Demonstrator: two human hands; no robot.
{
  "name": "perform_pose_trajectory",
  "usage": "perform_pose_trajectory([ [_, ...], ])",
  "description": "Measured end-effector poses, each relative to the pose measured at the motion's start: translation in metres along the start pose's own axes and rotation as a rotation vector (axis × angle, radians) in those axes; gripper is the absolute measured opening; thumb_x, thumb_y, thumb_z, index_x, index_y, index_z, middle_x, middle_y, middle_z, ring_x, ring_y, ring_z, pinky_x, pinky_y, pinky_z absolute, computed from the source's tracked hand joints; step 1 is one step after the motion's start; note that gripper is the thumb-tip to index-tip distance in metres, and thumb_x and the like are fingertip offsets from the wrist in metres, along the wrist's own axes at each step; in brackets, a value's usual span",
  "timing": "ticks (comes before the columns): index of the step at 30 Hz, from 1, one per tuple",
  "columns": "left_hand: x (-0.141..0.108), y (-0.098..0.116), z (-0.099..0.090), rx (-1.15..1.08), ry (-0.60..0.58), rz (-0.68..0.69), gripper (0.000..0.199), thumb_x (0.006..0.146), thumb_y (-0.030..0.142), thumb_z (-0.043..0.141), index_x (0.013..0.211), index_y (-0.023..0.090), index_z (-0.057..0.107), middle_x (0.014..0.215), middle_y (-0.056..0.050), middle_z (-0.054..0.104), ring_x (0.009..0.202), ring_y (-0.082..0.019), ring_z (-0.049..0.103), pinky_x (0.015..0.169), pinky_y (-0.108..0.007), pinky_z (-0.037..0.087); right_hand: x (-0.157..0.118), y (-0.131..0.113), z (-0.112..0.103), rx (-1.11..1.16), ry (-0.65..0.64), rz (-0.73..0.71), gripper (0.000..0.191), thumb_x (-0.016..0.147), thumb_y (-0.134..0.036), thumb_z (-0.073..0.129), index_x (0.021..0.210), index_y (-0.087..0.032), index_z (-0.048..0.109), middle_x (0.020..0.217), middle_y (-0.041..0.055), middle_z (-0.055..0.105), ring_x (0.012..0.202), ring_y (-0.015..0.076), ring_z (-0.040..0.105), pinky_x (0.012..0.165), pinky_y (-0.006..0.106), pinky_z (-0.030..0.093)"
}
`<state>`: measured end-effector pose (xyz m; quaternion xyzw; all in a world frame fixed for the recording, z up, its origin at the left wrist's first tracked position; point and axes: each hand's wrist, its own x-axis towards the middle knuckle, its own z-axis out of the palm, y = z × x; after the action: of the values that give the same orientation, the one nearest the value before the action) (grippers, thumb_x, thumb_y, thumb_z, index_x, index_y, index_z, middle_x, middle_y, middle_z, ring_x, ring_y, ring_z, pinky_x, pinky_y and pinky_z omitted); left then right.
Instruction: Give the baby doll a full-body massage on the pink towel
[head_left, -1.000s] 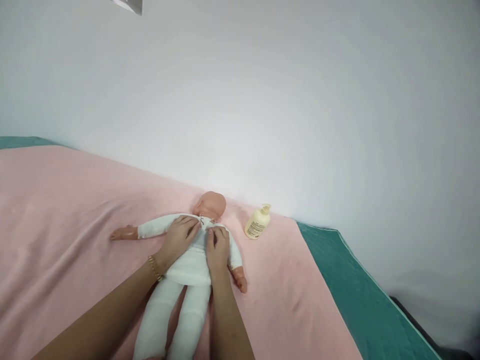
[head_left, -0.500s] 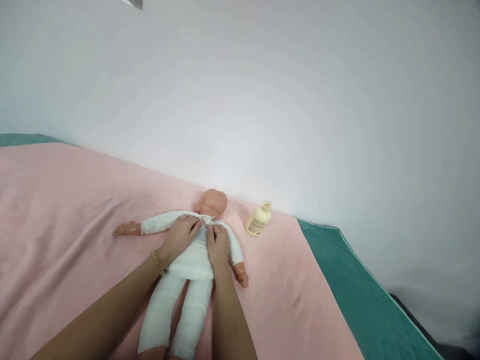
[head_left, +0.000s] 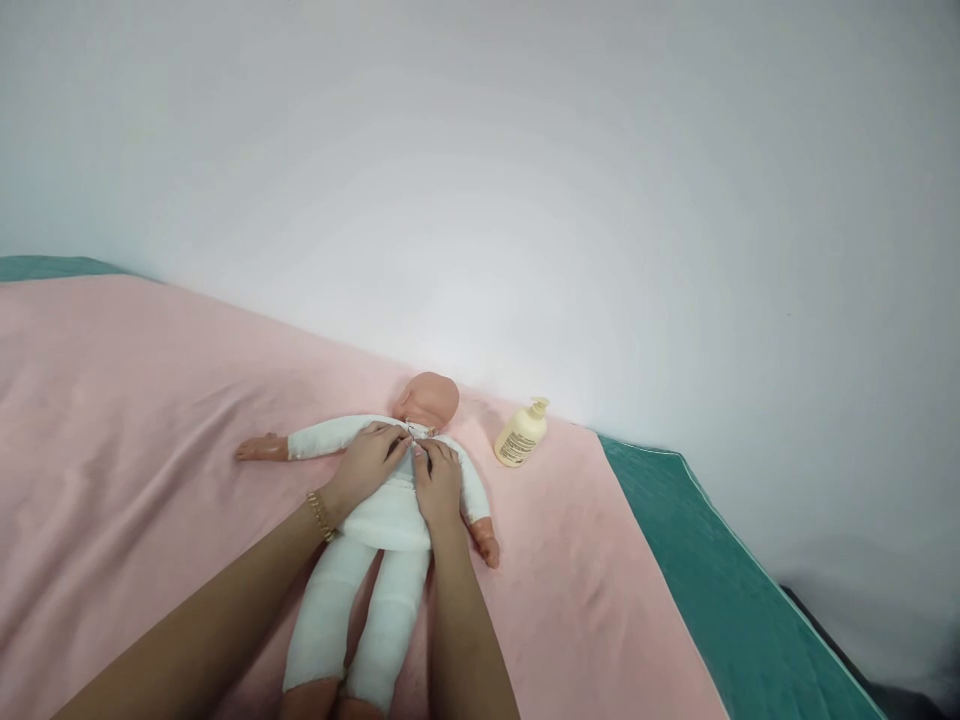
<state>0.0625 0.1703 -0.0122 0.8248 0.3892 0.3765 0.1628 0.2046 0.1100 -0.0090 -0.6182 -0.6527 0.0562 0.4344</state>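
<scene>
A baby doll [head_left: 386,520] in white long-sleeved top and white leggings lies stretched out on a pink cloth, head away from me and turned to one side. At its chest, just below the neck, my left hand [head_left: 370,463], with a gold bracelet at the wrist, has its fingertips closed on the doll's top. Opposite it, my right hand [head_left: 439,478] pinches the top's front with bent fingers. Between the fingertips a thin dark cord or line shows at the collar; what exactly the fingers hold is partly covered.
A pale yellow pump bottle [head_left: 521,435] stands right of the doll's head, near the wall [head_left: 487,200]. The pink cloth [head_left: 585,570] covers a green sheet [head_left: 697,560], visible at the right edge and far left.
The view has shifted slightly. My fingertips have come a little closer together at the doll's collar, the right hand moving slightly up. The doll and bottle lie as before.
</scene>
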Motion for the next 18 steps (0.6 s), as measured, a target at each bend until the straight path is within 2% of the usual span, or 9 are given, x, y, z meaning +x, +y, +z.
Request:
perform_pose_trajectory([
  [5, -0.006, 0.005, -0.002, -0.060, -0.014, -0.002, 0.033, 0.097, 0.041, 0.040, 0.100, 0.019, 0.064, 0.104, -0.010, 0.071, 0.105, -0.029, 0.059, 0.094, -0.045, 0.044, -0.002, -0.002, -0.003, 0.020, 0.032, -0.009, 0.029, 0.098, -0.028, 0.044, 0.107, -0.019, 0.071, 0.112, 0.0084, 0.071, 0.110, 0.0228, 0.058, 0.101, 0.039, 0.040],
  [10, -0.021, 0.020, -0.012, -0.127, 0.159, 0.014, 0.039, 0.098, 0.043, 0.041, 0.121, 0.016, 0.055, 0.125, -0.013, 0.062, 0.119, -0.028, 0.052, 0.103, -0.044, 0.039, -0.015, -0.011, -0.015, 0.073, 0.193, -0.029, 0.036, 0.101, -0.033, 0.038, 0.110, -0.021, 0.070, 0.118, 0.0106, 0.065, 0.117, 0.0232, 0.053, 0.104, 0.042, 0.039],
  [12, -0.028, 0.029, -0.020, -0.147, 0.208, 0.045, 0.034, 0.099, 0.040, 0.040, 0.116, 0.017, 0.057, 0.120, -0.012, 0.064, 0.115, -0.026, 0.053, 0.102, -0.041, 0.039, -0.025, -0.016, -0.018, 0.120, 0.236, -0.025, 0.038, 0.102, -0.035, 0.037, 0.107, -0.022, 0.072, 0.115, 0.0100, 0.064, 0.115, 0.0230, 0.053, 0.102, 0.041, 0.041],
  [14, -0.037, 0.036, -0.028, -0.180, 0.210, 0.069, 0.031, 0.099, 0.038, 0.038, 0.103, 0.018, 0.061, 0.107, -0.009, 0.067, 0.105, -0.024, 0.056, 0.097, -0.039, 0.041, -0.038, -0.020, -0.020, 0.185, 0.262, 0.001, 0.041, 0.102, -0.038, 0.036, 0.102, -0.022, 0.074, 0.109, 0.0093, 0.063, 0.110, 0.0227, 0.055, 0.098, 0.039, 0.043],
  [18, -0.058, 0.041, -0.042, -0.289, 0.049, 0.049, 0.038, 0.100, 0.038, 0.035, 0.082, 0.019, 0.063, 0.082, -0.005, 0.067, 0.082, -0.021, 0.058, 0.078, -0.034, 0.045, -0.064, -0.022, -0.025, 0.292, 0.254, 0.069, 0.046, 0.101, -0.042, 0.038, 0.088, -0.023, 0.077, 0.090, 0.0068, 0.062, 0.095, 0.0218, 0.058, 0.087, 0.036, 0.047],
])
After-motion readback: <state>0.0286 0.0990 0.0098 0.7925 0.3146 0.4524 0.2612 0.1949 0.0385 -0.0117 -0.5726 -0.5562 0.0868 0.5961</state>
